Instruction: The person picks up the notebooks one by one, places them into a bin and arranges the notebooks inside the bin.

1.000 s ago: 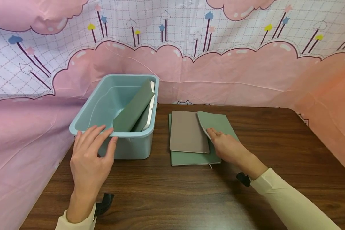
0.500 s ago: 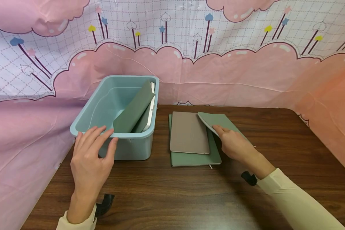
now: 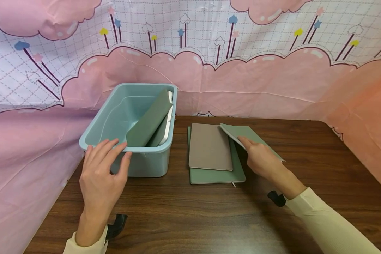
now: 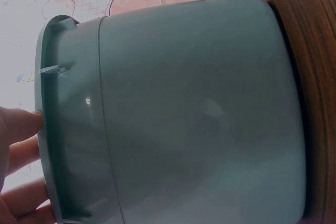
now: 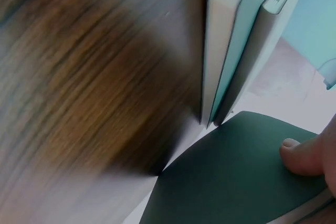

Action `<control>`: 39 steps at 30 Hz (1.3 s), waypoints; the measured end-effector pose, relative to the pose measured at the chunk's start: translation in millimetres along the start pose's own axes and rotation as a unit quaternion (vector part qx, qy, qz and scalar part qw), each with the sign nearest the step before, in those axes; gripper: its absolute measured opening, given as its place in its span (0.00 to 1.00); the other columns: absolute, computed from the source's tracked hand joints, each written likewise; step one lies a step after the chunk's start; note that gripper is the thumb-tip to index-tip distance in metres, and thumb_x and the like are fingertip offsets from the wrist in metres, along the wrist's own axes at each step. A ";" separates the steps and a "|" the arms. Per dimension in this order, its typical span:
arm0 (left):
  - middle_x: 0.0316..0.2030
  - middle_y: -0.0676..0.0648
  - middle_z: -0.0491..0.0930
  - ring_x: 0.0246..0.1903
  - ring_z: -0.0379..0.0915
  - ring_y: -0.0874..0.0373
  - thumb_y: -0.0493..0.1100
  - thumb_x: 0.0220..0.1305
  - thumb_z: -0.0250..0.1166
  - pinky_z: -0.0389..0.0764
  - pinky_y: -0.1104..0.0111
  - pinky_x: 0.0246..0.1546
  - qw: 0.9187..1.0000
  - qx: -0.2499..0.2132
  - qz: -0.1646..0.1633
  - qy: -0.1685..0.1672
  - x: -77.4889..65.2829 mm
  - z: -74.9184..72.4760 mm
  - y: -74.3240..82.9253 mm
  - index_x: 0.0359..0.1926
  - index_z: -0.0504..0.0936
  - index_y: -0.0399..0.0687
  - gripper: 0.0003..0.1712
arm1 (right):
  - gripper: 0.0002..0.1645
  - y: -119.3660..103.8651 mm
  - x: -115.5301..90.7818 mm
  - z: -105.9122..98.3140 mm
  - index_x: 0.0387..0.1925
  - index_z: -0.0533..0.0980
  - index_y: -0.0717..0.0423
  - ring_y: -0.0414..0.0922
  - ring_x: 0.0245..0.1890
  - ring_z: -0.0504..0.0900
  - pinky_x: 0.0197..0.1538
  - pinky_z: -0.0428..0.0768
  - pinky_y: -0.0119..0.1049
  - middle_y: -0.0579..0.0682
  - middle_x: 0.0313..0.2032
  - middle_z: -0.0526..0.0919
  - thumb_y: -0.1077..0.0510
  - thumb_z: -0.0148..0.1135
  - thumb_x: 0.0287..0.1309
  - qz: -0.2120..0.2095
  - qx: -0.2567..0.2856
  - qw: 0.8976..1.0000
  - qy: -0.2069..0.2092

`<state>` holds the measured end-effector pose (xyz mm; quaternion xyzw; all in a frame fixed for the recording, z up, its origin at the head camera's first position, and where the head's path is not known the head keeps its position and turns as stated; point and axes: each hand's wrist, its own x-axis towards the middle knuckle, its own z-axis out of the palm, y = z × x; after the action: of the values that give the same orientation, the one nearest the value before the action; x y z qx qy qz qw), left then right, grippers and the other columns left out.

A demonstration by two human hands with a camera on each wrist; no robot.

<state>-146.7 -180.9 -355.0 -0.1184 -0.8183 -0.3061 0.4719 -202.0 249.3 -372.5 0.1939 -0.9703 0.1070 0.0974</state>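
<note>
My right hand pinches a thin green notebook by its near-left edge. That notebook is tilted, its left side raised. In the right wrist view the thumb lies on the green cover. Left of it, a taupe notebook lies on a larger green notebook with a ribbon end poking out. At the left, my left hand rests its fingers on the near rim of a light blue bin, fingers fairly straight. In the left wrist view the fingertips touch the rim.
Inside the bin, a green notebook and a white-edged book lean against the right wall. The dark wooden table carries everything. A pink patterned cloth hangs behind and at both sides.
My right hand has drawn the thin green notebook right and toward me, off most of the stack, and lifted its left edge. The left hand stays at the bin rim.
</note>
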 end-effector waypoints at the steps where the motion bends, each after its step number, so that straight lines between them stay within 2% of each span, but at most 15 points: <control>1: 0.52 0.40 0.90 0.61 0.81 0.38 0.42 0.65 0.75 0.65 0.36 0.74 1.000 0.001 0.001 0.000 0.1 0.1 0.1 0.51 0.92 0.45 0.14 | 0.38 1.0 -0.5 0.3 0.72 0.65 0.71 0.71 0.57 0.85 0.55 0.86 0.61 0.75 0.64 0.79 0.80 0.50 0.57 -0.004 -0.002 1.000 0.009; 7: 0.52 0.40 0.90 0.60 0.82 0.39 0.43 0.66 0.74 0.66 0.35 0.73 1.000 0.004 0.008 0.001 -1.3 1.0 -0.5 0.51 0.92 0.45 0.14 | 0.36 6.3 -0.7 2.6 0.68 0.69 0.71 0.70 0.51 0.88 0.46 0.88 0.61 0.74 0.58 0.84 0.81 0.51 0.55 -0.023 -0.008 0.997 0.079; 12: 0.52 0.40 0.90 0.60 0.82 0.39 0.44 0.67 0.74 0.66 0.36 0.74 1.000 0.004 0.011 0.001 -2.2 1.1 -0.9 0.51 0.92 0.46 0.14 | 0.37 7.5 2.5 2.8 0.65 0.72 0.73 0.69 0.50 0.89 0.45 0.89 0.60 0.74 0.56 0.85 0.84 0.53 0.50 -0.055 -0.009 0.988 0.145; 16: 0.52 0.40 0.90 0.60 0.81 0.39 0.44 0.67 0.74 0.66 0.36 0.74 1.000 0.003 0.012 0.001 -1.8 1.0 -0.6 0.52 0.92 0.46 0.14 | 0.39 7.0 4.4 1.7 0.65 0.73 0.71 0.68 0.50 0.89 0.46 0.88 0.60 0.72 0.57 0.85 0.85 0.54 0.48 -0.069 -0.009 0.982 0.173; 25: 0.53 0.40 0.90 0.61 0.81 0.39 0.44 0.67 0.74 0.66 0.36 0.74 1.000 0.002 0.010 0.000 -1.3 0.6 -0.9 0.52 0.92 0.46 0.14 | 0.39 1.9 8.6 -5.7 0.65 0.73 0.71 0.67 0.51 0.89 0.46 0.89 0.59 0.71 0.57 0.85 0.86 0.55 0.47 -0.094 -0.009 0.974 0.204; 39: 0.53 0.40 0.90 0.61 0.81 0.39 0.44 0.67 0.74 0.65 0.36 0.75 1.000 0.003 0.005 -0.001 -1.5 0.9 -1.8 0.52 0.92 0.46 0.14 | 0.40 -3.6 12.2 -11.5 0.64 0.74 0.70 0.65 0.50 0.90 0.45 0.89 0.58 0.69 0.56 0.86 0.86 0.55 0.45 -0.112 -0.014 0.968 0.223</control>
<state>-147.4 -181.6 -357.3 -0.1219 -0.8190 -0.3011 0.4731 -210.0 244.5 -358.1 0.2714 -0.8975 0.1221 0.3254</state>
